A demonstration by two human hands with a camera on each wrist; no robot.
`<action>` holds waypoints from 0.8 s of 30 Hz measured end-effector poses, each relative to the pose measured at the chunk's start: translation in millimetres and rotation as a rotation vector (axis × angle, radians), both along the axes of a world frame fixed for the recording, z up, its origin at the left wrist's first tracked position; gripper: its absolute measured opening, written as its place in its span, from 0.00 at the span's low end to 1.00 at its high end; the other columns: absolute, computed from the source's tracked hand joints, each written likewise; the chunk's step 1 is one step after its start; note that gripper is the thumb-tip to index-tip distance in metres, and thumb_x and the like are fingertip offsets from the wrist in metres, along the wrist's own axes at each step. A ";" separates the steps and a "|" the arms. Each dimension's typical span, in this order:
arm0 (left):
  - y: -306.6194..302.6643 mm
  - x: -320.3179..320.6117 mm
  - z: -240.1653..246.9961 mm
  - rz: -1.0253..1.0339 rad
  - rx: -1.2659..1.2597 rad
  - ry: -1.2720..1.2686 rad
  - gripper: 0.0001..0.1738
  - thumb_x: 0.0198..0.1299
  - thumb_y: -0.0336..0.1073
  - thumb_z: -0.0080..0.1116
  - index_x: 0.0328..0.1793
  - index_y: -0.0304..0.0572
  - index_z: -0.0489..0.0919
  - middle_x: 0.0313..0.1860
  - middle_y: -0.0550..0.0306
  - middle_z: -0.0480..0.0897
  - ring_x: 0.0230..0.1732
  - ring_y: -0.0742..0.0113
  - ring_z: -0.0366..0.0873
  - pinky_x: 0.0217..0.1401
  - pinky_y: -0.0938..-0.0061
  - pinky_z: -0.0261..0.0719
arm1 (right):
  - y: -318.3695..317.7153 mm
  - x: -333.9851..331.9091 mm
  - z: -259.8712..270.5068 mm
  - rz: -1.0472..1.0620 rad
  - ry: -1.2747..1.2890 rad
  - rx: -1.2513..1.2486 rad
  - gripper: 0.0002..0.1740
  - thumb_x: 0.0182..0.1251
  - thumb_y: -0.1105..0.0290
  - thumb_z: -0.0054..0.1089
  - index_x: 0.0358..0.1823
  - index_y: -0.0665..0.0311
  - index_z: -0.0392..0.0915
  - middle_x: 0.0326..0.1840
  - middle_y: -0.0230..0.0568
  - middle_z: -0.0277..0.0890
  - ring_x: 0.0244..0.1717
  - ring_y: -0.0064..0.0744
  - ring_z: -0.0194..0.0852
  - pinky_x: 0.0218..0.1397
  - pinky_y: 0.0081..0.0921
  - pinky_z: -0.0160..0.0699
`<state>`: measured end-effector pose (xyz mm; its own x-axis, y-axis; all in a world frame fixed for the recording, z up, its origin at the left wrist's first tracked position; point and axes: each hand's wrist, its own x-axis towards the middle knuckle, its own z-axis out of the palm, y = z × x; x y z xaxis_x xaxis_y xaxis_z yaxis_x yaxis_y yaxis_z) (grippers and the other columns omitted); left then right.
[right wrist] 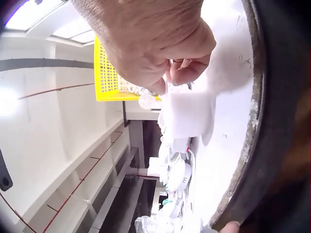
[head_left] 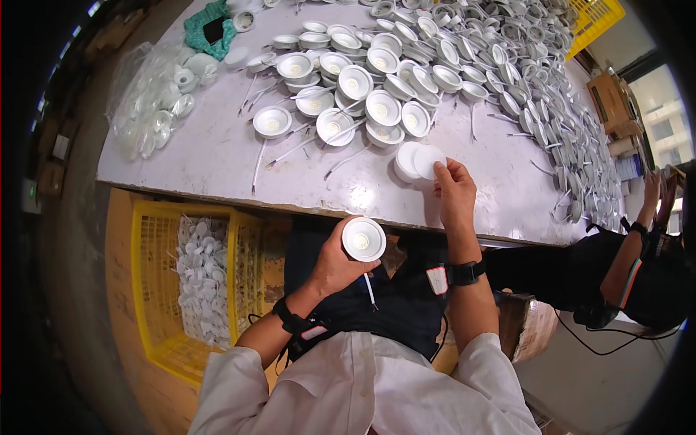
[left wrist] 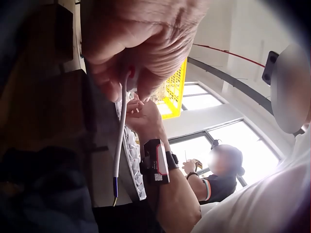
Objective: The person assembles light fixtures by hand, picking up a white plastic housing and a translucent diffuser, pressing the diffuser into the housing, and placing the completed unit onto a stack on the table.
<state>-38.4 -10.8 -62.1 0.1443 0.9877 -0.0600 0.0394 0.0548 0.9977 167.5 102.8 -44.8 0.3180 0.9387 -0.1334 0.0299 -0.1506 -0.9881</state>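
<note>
My left hand [head_left: 331,265] grips a round white downlight [head_left: 364,240] by its rim, in front of the table edge. The lamp's face is up and its white cable [left wrist: 120,136] hangs below, with bare wire colours at the end. Over the table, my right hand [head_left: 457,194] pinches a thin white disc [head_left: 428,161] between thumb and fingers. That disc overlaps the top of a short stack of white discs [head_left: 404,164]. From the side, in the right wrist view, the stack [right wrist: 190,114] stands on the table just below the fingertips.
Many downlights [head_left: 355,83] with cables cover the table's back and right. A clear plastic bag [head_left: 148,109] of white parts lies at left beside a green bag [head_left: 209,30]. Below the table edge stands a yellow crate [head_left: 235,272] of small white parts. Another person [head_left: 638,268] is at right.
</note>
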 end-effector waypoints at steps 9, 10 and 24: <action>6.6 29.1 25.7 -0.156 -0.160 -0.254 0.38 0.47 0.17 0.60 0.65 0.36 0.56 0.47 0.49 0.74 0.40 0.62 0.81 0.35 0.73 0.84 | -47.4 27.5 22.3 -0.080 0.619 -0.024 0.07 0.62 0.75 0.54 0.40 0.65 0.68 0.27 0.34 0.73 0.23 0.19 0.73 0.21 0.10 0.71; 8.0 33.7 27.5 -0.173 -0.163 -0.247 0.38 0.47 0.17 0.60 0.65 0.36 0.56 0.47 0.49 0.74 0.40 0.62 0.81 0.35 0.73 0.84 | -53.5 30.1 23.5 -0.079 0.652 -0.029 0.07 0.61 0.76 0.54 0.40 0.66 0.68 0.28 0.34 0.73 0.24 0.20 0.74 0.22 0.11 0.72; 23.6 72.2 21.1 -0.279 -0.036 -0.085 0.41 0.46 0.19 0.62 0.66 0.37 0.54 0.48 0.52 0.74 0.42 0.68 0.78 0.35 0.77 0.81 | -115.4 42.1 9.1 -0.035 0.553 -0.152 0.08 0.61 0.70 0.59 0.37 0.69 0.74 0.24 0.33 0.73 0.18 0.16 0.69 0.18 0.11 0.70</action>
<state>33.8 12.9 -41.0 0.4159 0.9067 -0.0703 -0.0254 0.0889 0.9957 209.7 -12.6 -35.7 0.1928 0.8862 -0.4212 -0.4926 -0.2839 -0.8227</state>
